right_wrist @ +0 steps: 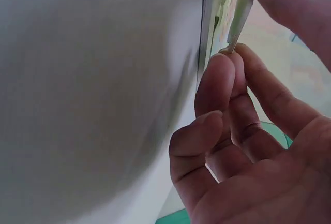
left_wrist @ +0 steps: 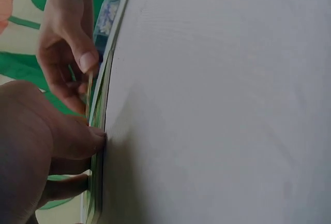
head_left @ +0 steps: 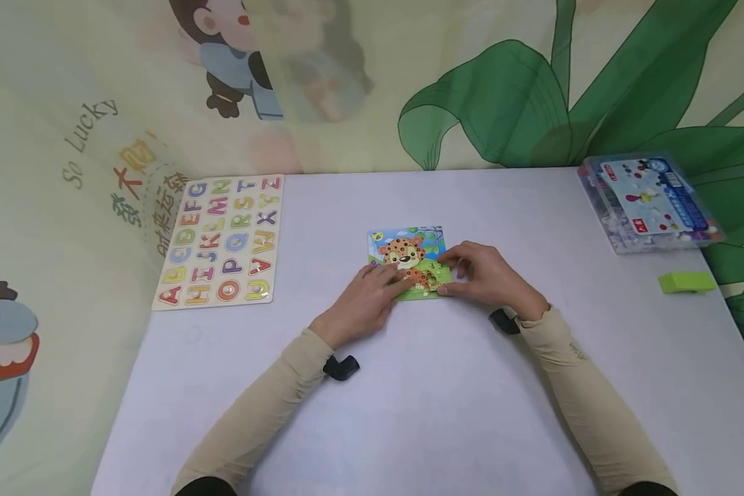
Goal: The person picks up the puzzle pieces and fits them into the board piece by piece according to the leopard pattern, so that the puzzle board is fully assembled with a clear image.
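Note:
A small picture puzzle with a spotted leopard cub lies flat on the white table. My left hand rests on its lower left part, fingers stretched over the board and covering some of the picture. At the right edge, my right hand pinches a thin green puzzle piece between thumb and fingers. In the right wrist view that piece is tilted away from the board. The left wrist view shows the board edge-on, with the left hand touching it and the right hand just beyond.
An alphabet board with colourful letters lies to the left. At the back right sits a clear plastic box with a printed label. A lime-green block rests near the right edge. A patterned cloth hangs behind the table.

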Available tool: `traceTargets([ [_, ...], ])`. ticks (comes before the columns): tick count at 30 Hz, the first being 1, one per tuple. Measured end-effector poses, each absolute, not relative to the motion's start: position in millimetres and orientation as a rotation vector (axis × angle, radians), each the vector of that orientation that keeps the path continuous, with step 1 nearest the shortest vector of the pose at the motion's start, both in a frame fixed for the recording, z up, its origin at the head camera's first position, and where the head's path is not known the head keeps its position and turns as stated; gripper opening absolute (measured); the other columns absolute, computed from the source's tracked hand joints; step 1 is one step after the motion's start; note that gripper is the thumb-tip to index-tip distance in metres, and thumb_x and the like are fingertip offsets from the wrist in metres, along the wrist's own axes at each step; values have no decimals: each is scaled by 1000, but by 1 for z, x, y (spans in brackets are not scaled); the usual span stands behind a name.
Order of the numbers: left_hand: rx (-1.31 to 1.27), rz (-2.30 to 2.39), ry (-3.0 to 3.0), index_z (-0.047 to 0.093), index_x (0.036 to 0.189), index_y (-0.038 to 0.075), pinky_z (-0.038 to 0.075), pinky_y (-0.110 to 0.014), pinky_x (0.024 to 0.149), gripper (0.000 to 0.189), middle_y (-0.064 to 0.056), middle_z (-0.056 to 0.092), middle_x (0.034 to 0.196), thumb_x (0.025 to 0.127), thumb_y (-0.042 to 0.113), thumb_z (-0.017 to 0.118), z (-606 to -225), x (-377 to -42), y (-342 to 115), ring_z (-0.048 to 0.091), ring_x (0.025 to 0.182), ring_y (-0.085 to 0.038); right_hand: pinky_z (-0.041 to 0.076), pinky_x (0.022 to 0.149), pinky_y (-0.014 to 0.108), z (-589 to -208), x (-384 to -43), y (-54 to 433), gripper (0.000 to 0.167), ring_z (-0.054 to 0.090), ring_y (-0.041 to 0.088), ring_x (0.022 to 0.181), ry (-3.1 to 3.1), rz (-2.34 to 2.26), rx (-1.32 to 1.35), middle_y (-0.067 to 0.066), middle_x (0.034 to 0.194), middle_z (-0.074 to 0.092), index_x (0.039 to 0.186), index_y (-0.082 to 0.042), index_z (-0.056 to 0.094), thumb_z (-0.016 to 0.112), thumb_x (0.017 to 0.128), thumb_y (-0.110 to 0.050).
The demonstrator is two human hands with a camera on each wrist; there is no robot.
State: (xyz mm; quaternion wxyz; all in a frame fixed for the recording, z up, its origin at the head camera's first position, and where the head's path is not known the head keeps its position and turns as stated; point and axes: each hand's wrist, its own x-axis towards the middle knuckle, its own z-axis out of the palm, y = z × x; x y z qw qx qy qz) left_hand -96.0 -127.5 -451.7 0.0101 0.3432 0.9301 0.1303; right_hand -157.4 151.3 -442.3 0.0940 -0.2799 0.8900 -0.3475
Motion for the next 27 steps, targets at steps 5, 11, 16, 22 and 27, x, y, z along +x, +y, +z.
traceTargets([
  [5,1078,339,2927,64,147,22,43,-59,118,44,-10,66,137,104,14,66,-449,-96,-124,55,139,-32,52,78,35,-443,-159,139,50,61,19,83,2619,-1008,-798,8,102,69,121,-4,74,96,80,-22],
  [11,1074,374,2926,65,145,20,41,-60,121,42,-11,65,142,103,14,66,-450,-95,-122,51,144,-35,53,76,34,-444,-161,135,51,59,18,81,2629,-972,-784,7,100,68,120,-4,73,97,78,-22],
  [16,1081,378,2944,61,149,24,41,-62,119,46,-13,63,137,104,13,64,-451,-94,-119,53,139,-37,51,75,33,-443,-163,133,52,58,19,81,2612,-942,-784,8,100,66,120,-5,71,97,78,-23],
  [22,1074,268,2945,56,155,30,38,-61,120,51,-13,59,139,106,15,58,-454,-93,-115,50,138,-35,52,78,34,-442,-163,135,48,60,19,83,2594,-938,-778,9,101,66,121,-6,70,94,82,-21],
  [27,1066,241,2946,56,155,30,38,-61,120,53,-14,58,140,104,14,59,-454,-92,-114,50,137,-35,54,80,37,-442,-163,137,34,64,21,87,2578,-984,-780,10,101,68,122,-4,70,84,92,-13],
])
